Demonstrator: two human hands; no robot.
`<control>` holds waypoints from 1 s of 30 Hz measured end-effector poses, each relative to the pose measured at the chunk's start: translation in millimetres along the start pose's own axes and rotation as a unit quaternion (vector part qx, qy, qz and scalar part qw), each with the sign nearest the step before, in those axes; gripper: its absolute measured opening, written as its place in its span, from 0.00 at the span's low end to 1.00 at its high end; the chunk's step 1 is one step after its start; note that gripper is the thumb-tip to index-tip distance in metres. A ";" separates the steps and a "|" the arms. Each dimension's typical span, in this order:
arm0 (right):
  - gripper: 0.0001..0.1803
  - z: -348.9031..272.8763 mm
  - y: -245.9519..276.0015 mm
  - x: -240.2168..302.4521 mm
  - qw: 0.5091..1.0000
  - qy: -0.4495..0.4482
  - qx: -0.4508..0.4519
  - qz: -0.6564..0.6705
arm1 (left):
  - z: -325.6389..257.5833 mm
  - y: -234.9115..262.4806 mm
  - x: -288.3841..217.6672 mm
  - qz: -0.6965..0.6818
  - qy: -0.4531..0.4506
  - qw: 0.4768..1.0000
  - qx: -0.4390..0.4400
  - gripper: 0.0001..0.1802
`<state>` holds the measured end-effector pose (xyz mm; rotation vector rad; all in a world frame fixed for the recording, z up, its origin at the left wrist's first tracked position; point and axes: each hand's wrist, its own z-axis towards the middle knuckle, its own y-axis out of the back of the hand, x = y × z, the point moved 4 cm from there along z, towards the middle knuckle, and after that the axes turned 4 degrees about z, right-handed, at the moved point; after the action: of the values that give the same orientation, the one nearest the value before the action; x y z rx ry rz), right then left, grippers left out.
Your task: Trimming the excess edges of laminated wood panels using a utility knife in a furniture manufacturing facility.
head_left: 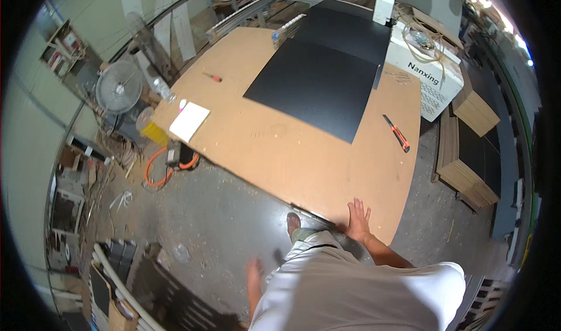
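Observation:
My right hand (357,221) rests flat with fingers spread on the near right edge of the brown board tabletop (280,161). My left hand (254,265) hangs low beside my body, over the floor and away from the table; its fingers are smeared and hard to make out. An orange and black utility knife (398,135) lies on the right part of the table, farther off than my right hand. Black flat panels (315,85) cover the far middle of the top. Toward the left lie a red-handled screwdriver (214,78) and a white rectangular pad (189,122).
A white machine housing (426,76) with coiled cord on it stands at the far right. Stacked boards (470,167) sit on the right. Left of the table are a round fan (118,88), a yellow container (153,130) and an orange hose (153,176) on the floor.

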<state>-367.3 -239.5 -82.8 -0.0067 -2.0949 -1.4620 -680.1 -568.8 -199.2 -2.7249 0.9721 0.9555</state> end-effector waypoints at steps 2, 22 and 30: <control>0.53 1.1 -9.0 -10.1 1.000 -0.011 0.008 0.013 | 19.7 15.3 -28.2 0.014 -0.046 0.997 -0.056 0.22; 0.31 83.5 29.1 42.4 0.908 -0.238 -0.303 0.162 | 192.0 -282.3 -538.8 0.234 -0.422 0.865 0.141 0.21; 0.38 229.8 80.2 12.8 0.766 -0.429 -0.400 0.264 | 266.0 -352.6 -650.5 0.365 -0.477 0.794 0.098 0.31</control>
<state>-455.9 -13.4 -61.5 -1.7267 -1.5588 -2.0260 -1000.4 137.3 -68.6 -1.2511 1.6753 1.8847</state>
